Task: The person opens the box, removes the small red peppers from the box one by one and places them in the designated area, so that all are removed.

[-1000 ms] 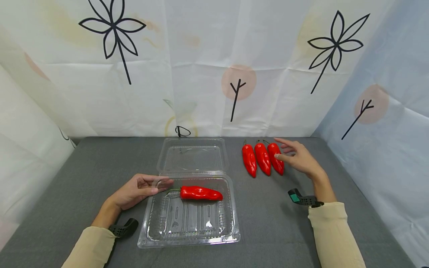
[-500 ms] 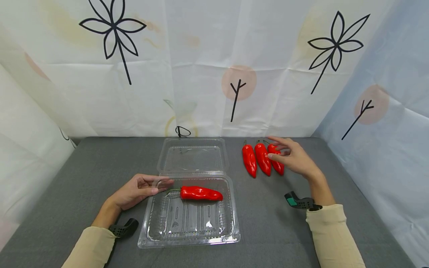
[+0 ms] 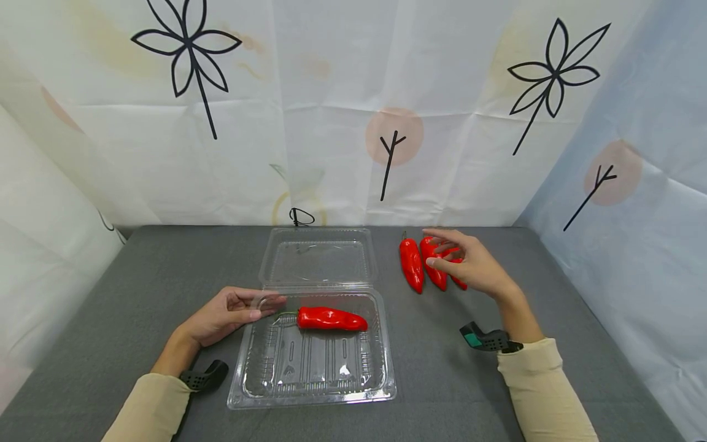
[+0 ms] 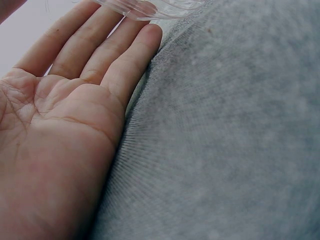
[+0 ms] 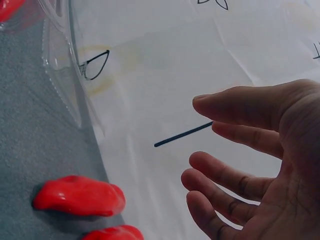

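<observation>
A clear plastic clamshell box [image 3: 320, 399] lies with its lid [image 3: 317, 258] folded back. One red pepper [image 3: 331, 318] lies inside it, its green stem towards the left. My left hand [image 3: 226, 313] is at the box's back left corner; in the left wrist view its fingers [image 4: 125, 75] reach out nearly straight, their tips touching the plastic. At the back right, my right hand [image 3: 469, 261] hovers with fingers and thumb apart, holding nothing. Beneath it are a middle pepper [image 3: 432, 279] and a mostly covered right pepper [image 3: 458, 282]; the left pepper [image 3: 411, 267] lies fully in sight.
A grey cloth [image 3: 182, 258] covers the table. White fabric [image 3: 331, 92] with leaf and plant drawings rises along its back edge, and a similar bluish sheet [image 3: 652, 233] stands at the right. In the right wrist view, part of the lid [image 5: 62, 65] shows at the upper left.
My right hand has moved left, from beside the right pepper to above the middle and right ones, covering more of them. My left hand, the box and the peppers stay put.
</observation>
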`<state>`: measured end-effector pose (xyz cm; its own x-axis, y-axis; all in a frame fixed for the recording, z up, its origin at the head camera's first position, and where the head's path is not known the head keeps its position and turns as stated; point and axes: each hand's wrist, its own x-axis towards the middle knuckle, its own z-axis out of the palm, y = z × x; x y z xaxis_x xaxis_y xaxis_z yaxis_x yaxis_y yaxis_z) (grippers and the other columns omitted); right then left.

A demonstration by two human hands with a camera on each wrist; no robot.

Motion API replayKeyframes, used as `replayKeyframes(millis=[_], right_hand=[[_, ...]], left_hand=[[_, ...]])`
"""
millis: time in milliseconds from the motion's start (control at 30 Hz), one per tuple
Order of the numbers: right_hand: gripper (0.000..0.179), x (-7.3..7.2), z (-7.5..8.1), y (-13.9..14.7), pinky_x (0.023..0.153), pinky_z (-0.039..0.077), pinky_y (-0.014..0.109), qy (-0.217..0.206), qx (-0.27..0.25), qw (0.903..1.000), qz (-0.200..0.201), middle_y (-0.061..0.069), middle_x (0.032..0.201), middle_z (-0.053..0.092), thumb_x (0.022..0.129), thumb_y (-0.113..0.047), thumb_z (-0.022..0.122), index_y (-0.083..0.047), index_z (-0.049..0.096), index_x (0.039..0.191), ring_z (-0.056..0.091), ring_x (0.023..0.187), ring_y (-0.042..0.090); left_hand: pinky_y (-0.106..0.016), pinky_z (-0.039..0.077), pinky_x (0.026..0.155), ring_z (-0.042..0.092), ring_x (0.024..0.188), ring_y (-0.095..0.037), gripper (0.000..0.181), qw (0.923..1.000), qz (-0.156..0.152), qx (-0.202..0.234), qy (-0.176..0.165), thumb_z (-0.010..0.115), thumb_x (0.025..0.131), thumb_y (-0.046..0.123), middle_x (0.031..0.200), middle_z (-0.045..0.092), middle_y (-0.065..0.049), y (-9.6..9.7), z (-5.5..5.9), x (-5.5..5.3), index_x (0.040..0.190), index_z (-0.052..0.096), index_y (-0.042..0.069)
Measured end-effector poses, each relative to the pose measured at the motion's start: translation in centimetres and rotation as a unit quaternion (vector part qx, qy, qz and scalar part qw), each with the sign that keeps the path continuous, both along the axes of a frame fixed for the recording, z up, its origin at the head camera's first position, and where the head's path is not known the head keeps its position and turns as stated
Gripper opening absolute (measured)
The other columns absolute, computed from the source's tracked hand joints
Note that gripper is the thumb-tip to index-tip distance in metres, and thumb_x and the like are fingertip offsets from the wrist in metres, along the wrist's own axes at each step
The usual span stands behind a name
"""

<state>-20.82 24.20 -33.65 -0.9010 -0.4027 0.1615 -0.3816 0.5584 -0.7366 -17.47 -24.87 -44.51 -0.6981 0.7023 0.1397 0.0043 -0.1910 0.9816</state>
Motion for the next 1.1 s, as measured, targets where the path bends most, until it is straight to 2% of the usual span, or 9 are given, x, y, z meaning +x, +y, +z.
replayKeyframes(millis=[300,433,600,700,833,967,1100], right_hand=[[0.052,0.0,-0.7,-1.4,0.092,0.050,0.051,0.004,-0.013,0.9992,0.037,0.020,0.124,0.064,0.093,-0.013,0.074,-0.006,0.057,0.142,0.063,0.109,0.033],[0.050,0.2,-0.8,-1.9,0.093,0.050,0.051,0.004,-0.017,0.9988,0.046,0.018,0.124,0.065,0.093,-0.013,0.075,-0.007,0.059,0.140,0.062,0.111,0.036],[0.049,0.4,-0.7,-2.7,0.093,0.051,0.052,-0.001,-0.023,0.9979,0.060,0.015,0.124,0.065,0.093,-0.013,0.075,-0.007,0.060,0.139,0.063,0.109,0.036],[0.050,0.6,-0.8,-3.2,0.092,0.052,0.049,-0.003,-0.031,0.9968,0.074,0.012,0.123,0.066,0.092,-0.013,0.076,-0.007,0.060,0.139,0.065,0.107,0.032],[0.051,0.9,-1.0,-3.9,0.090,0.054,0.044,0.001,-0.038,0.9949,0.093,0.009,0.121,0.066,0.091,-0.010,0.076,-0.008,0.060,0.139,0.065,0.108,0.034],[0.050,1.1,-1.1,-4.7,0.090,0.054,0.049,0.001,-0.044,0.9929,0.111,0.009,0.121,0.067,0.091,-0.009,0.075,-0.005,0.060,0.139,0.063,0.110,0.040],[0.051,1.4,-1.2,-5.3,0.091,0.054,0.051,-0.002,-0.049,0.9913,0.122,0.009,0.121,0.067,0.091,-0.009,0.075,-0.005,0.060,0.139,0.062,0.110,0.040]], left_hand=[[-0.032,0.043,0.110,0.051,0.136,-0.026,0.043,0.9999,-0.008,0.015,0.001,0.052,0.100,-0.008,0.143,0.054,-0.026,0.1,0.2,0.1,0.143,0.045,-0.016],[-0.032,0.043,0.111,0.052,0.136,-0.027,0.043,0.9997,-0.012,0.021,0.006,0.051,0.101,-0.009,0.142,0.055,-0.026,0.1,0.2,0.1,0.142,0.045,-0.016],[-0.032,0.044,0.110,0.052,0.136,-0.026,0.043,1.0000,-0.001,0.008,-0.001,0.052,0.100,-0.008,0.142,0.055,-0.025,0.0,0.1,0.0,0.142,0.046,-0.016],[-0.032,0.044,0.110,0.053,0.135,-0.025,0.044,1.0000,0.005,-0.001,-0.001,0.053,0.100,-0.008,0.142,0.055,-0.025,0.0,0.1,0.0,0.142,0.045,-0.017],[-0.032,0.044,0.110,0.053,0.135,-0.025,0.045,1.0000,0.008,-0.005,0.000,0.053,0.099,-0.008,0.142,0.055,-0.025,0.0,0.0,0.0,0.143,0.044,-0.017],[-0.032,0.043,0.110,0.052,0.136,-0.025,0.045,1.0000,0.002,-0.002,0.005,0.052,0.099,-0.008,0.142,0.055,-0.025,0.0,0.0,0.0,0.142,0.044,-0.017],[-0.032,0.043,0.110,0.052,0.136,-0.025,0.044,1.0000,-0.002,0.001,0.009,0.052,0.100,-0.009,0.142,0.055,-0.025,0.0,-0.1,-0.1,0.142,0.043,-0.018]])
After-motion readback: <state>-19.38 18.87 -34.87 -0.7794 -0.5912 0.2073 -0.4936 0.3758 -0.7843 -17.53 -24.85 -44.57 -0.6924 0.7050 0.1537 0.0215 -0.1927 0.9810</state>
